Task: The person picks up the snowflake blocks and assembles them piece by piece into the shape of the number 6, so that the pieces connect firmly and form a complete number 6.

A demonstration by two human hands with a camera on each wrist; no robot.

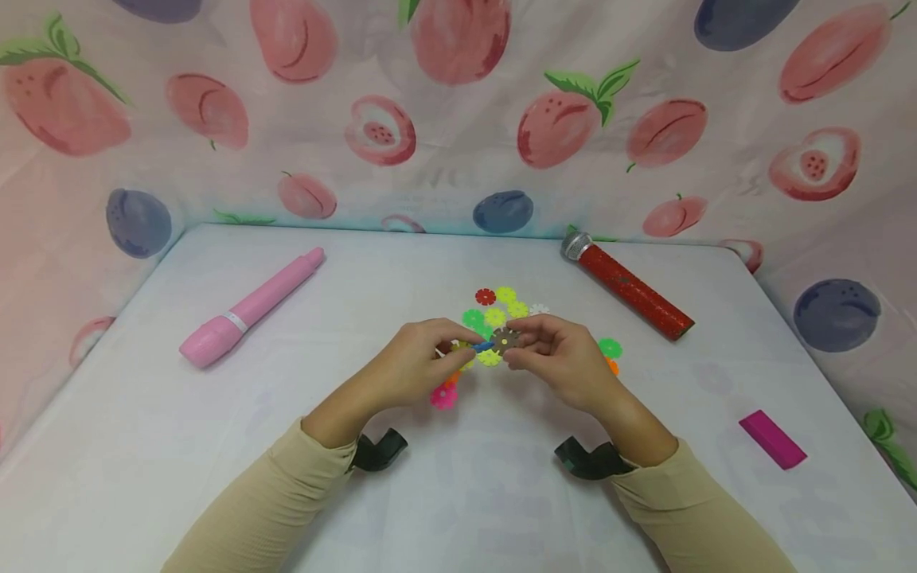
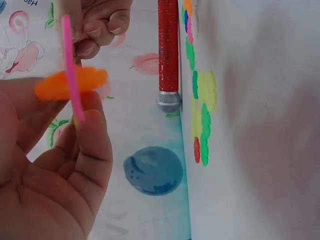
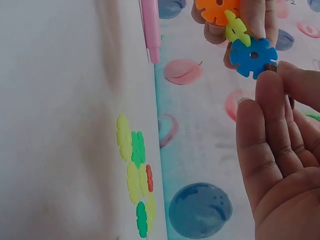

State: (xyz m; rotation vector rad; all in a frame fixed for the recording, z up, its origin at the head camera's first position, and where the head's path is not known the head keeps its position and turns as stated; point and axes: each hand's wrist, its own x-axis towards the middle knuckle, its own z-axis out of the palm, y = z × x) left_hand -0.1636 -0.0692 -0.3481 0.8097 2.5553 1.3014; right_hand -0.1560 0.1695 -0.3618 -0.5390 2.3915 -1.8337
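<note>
My left hand [image 1: 411, 362] pinches a small joined chain of notched plastic discs. In the right wrist view the chain shows a blue disc [image 3: 244, 56], a yellow disc [image 3: 239, 31] and an orange disc [image 3: 216, 11]. A pink disc [image 2: 73, 85] crosses the orange one in the left wrist view. Between thumb and fingers, my right hand [image 1: 569, 362] holds a brown notched disc [image 1: 500, 337]. It meets the blue disc's edge; whether the slots interlock I cannot tell. Behind the hands lie loose discs, among them a red disc [image 1: 480, 297] and a green disc [image 1: 469, 317].
A pink microphone-shaped object [image 1: 275, 290] lies at the left, a red glittery microphone [image 1: 630, 290] at the back right. Nearer on the right lies a magenta block [image 1: 772, 439]. Beside the right hand is another green disc [image 1: 610, 348]. Fruit-patterned cloth [image 1: 444, 183] rises behind the white table [image 1: 473, 509].
</note>
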